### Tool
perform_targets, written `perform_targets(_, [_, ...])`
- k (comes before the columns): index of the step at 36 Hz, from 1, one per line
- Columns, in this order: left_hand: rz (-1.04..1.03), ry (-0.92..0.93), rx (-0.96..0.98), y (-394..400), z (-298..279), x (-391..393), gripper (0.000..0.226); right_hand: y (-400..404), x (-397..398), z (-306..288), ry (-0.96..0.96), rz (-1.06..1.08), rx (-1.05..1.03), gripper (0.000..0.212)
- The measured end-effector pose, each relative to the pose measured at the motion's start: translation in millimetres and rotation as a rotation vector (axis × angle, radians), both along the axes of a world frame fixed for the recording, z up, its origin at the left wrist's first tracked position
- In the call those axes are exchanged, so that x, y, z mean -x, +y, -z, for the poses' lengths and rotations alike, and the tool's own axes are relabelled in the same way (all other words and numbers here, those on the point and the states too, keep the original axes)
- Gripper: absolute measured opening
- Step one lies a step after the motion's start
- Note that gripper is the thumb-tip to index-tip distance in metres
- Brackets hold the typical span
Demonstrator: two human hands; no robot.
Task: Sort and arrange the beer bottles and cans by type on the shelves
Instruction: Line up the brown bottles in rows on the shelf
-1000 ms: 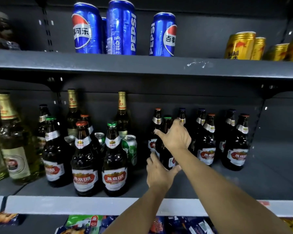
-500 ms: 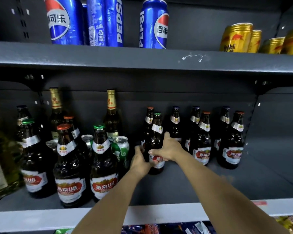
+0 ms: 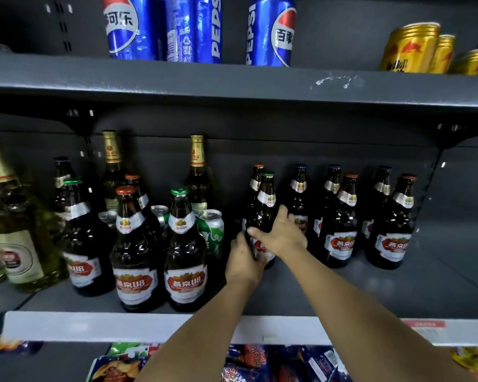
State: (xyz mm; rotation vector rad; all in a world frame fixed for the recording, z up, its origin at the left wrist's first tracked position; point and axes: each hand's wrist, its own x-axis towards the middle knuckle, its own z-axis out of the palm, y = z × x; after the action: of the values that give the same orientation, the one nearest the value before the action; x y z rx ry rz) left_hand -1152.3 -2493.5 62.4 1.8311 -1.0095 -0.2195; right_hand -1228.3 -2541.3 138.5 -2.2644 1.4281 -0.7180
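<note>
- Hands first: we see both wrapped around one green-capped brown bottle (image 3: pixel 265 213) standing on the middle shelf (image 3: pixel 342 288), left hand (image 3: pixel 243 260) curled low on its body, right hand (image 3: pixel 280 234) gripping across its front over the red label.
- Behind it, touching or nearly so, stands an orange-capped bottle (image 3: pixel 255 183).
- To the right we spot more brown bottles (image 3: pixel 340 221) in pairs, red labels reading "U8" in part.
- To the left, a front cluster of U8 bottles (image 3: pixel 186 252), labels plainly showing Chinese characters and "U8", red and green caps mixed.
- Green cans (image 3: pixel 211 230) sit tucked just behind that cluster.
- Gold-foiled bottles (image 3: pixel 198 172) stand at the back.
- Up top we read "PEPSI" on blue cans (image 3: pixel 271 31), beside gold cans (image 3: pixel 410 48).
</note>
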Motion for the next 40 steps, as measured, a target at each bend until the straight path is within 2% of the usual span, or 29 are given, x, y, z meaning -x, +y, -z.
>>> perform_targets(1, [-0.021,-0.063,-0.005,5,0,1,0.062,6,2,0,-0.064,0.037,0.107,0.084])
perform_targets(3, [-0.052,-0.187,-0.01,18,-2,3,0.055,18,4,-3,-0.244,0.068,0.354,0.064])
perform_targets(6, [-0.073,-0.364,0.008,45,-5,10,0.039,41,-2,-12,-0.379,-0.056,0.54,0.04])
perform_targets(9, [-0.079,-0.541,0.047,73,-5,17,0.032,67,-15,-22,-0.331,-0.285,0.401,0.041])
perform_targets(13, [-0.068,-0.656,0.058,105,0,17,0.016,98,-38,-19,-0.078,-0.557,0.027,0.08])
perform_targets(16, [-0.074,-0.74,0.057,127,3,5,0.014,115,-49,-6,-0.088,-0.572,-0.096,0.098])
perform_targets(19, [-0.065,-0.936,0.115,150,8,-9,0.014,121,-54,4,-0.078,-0.485,-0.07,0.107])
perform_targets(22, [-0.052,-0.994,0.119,169,14,-29,0.022,122,-57,9,-0.039,-0.437,-0.034,0.102])
perform_targets(25, [-0.241,-0.898,0.158,180,10,-52,0.024,121,-58,6,-0.022,-0.423,-0.031,0.099])
perform_targets(28, [-0.534,-0.61,0.291,188,-1,-72,0.031,121,-59,7,-0.038,-0.419,-0.049,0.102])
perform_targets(30, [-0.636,-0.405,0.291,190,-6,-82,0.052,122,-59,8,-0.053,-0.41,-0.068,0.099])
perform_targets(33, [-0.511,-0.116,0.197,188,-8,-91,0.088,124,-59,8,-0.07,-0.395,-0.081,0.089])
perform_targets(35, [-0.413,0.021,0.16,183,-8,-92,0.099,126,-59,8,-0.073,-0.376,-0.074,0.085])
perform_targets(40, [-0.515,0.081,0.154,176,-16,-81,0.081,121,-40,3,-0.061,-0.28,-0.019,0.078])
